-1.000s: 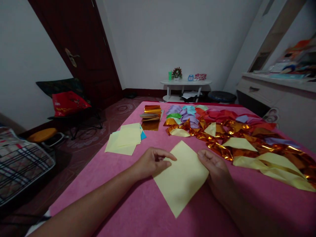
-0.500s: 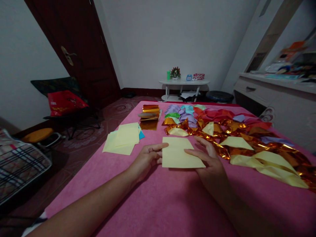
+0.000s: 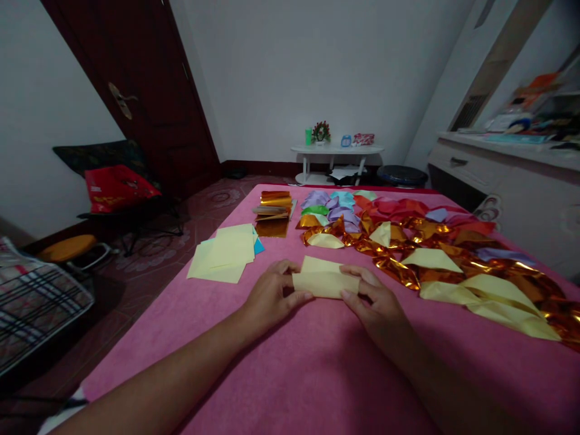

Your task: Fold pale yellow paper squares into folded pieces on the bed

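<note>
A pale yellow paper sheet (image 3: pixel 322 278) lies on the pink table cover (image 3: pixel 290 374), its near edge folded up and over. My left hand (image 3: pixel 270 298) pinches the fold's left end with thumb and fingers. My right hand (image 3: pixel 376 305) pinches the right end the same way. Both hands rest on the cover in front of me.
A stack of flat yellow sheets (image 3: pixel 224 252) with a blue one under it lies to the left. Gold foil sheets (image 3: pixel 273 211) sit behind. A long heap of folded gold, yellow, red and purple paper pieces (image 3: pixel 435 248) runs along the right. A white side table (image 3: pixel 338 151) stands by the far wall.
The yellow sheet went from lying as a flat diamond to turned square, and now its near edge is folded up. Both hands moved from its sides to pinching the fold.
</note>
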Tool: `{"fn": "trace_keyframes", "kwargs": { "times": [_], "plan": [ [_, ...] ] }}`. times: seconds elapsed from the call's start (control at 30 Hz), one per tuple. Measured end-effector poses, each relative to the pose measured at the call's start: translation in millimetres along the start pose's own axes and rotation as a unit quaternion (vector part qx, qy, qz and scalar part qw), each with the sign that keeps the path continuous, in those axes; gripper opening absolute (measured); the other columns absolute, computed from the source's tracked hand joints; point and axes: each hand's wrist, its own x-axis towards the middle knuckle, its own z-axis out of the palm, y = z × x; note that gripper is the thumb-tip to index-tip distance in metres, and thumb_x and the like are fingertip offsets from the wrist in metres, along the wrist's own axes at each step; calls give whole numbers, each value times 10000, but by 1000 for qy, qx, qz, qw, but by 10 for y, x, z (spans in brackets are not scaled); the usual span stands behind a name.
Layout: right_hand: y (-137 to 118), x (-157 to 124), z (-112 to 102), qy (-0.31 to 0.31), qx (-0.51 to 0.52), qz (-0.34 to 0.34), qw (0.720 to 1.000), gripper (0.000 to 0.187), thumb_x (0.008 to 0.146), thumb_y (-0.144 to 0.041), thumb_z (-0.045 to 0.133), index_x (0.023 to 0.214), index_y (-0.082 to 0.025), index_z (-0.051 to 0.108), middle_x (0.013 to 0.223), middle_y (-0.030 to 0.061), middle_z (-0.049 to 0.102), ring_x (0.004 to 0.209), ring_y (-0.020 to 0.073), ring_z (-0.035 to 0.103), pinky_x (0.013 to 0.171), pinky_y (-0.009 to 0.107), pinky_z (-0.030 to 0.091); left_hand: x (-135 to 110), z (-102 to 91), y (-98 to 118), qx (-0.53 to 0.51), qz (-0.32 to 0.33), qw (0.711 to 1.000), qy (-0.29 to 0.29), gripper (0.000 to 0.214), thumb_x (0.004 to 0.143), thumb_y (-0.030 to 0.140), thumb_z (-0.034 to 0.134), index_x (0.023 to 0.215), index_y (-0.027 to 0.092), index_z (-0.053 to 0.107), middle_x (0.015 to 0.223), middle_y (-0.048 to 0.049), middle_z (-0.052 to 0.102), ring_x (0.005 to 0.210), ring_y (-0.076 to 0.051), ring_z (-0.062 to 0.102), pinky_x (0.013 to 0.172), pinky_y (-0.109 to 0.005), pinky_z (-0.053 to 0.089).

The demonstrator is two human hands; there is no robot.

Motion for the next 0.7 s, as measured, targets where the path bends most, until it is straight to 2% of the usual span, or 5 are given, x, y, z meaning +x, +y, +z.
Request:
{"fn": "trace_keyframes", "kwargs": {
  "times": [0.1,0.17,0.3,0.4,0.7],
  "plan": [
    [5,6,-15,5,-19,7,1000,300,859,-362,490,689,-193,672,1164,96,576,1037,251,562,901,369,444,5,-2,-13,53,44,997,28,168,741,353,695,800,205,747,1210,-100,557,1146,-272,459,964,-408,381],
    [50,27,-18,27,-42,9,999,286,843,-373,504,706,-194,679,1166,107,570,1053,264,554,900,378,445,11,12,-17,47,55,997,12,166,762,350,677,824,215,749,1227,-88,558,1152,-262,461,980,-403,370],
    [144,89,1,53,-103,19,993,238,771,-359,568,649,-180,664,1192,150,541,1100,297,541,917,412,434,25,61,-24,53,23,998,-4,184,786,351,644,781,195,740,1177,-92,584,1094,-253,505,940,-384,398],
    [150,122,19,64,-125,38,989,231,697,-319,618,518,-188,553,1153,148,562,1054,298,565,827,397,473,32,92,-28,73,-8,997,5,211,759,379,662,740,177,719,1192,-106,577,1089,-269,509,925,-394,408],
    [125,126,3,42,-22,78,996,147,659,-308,676,577,-200,621,954,71,661,861,238,620,702,326,476,33,109,-30,19,-29,999,29,254,740,424,675,788,180,726,1273,-123,523,1161,-283,487,933,-390,419]
  ]
}}
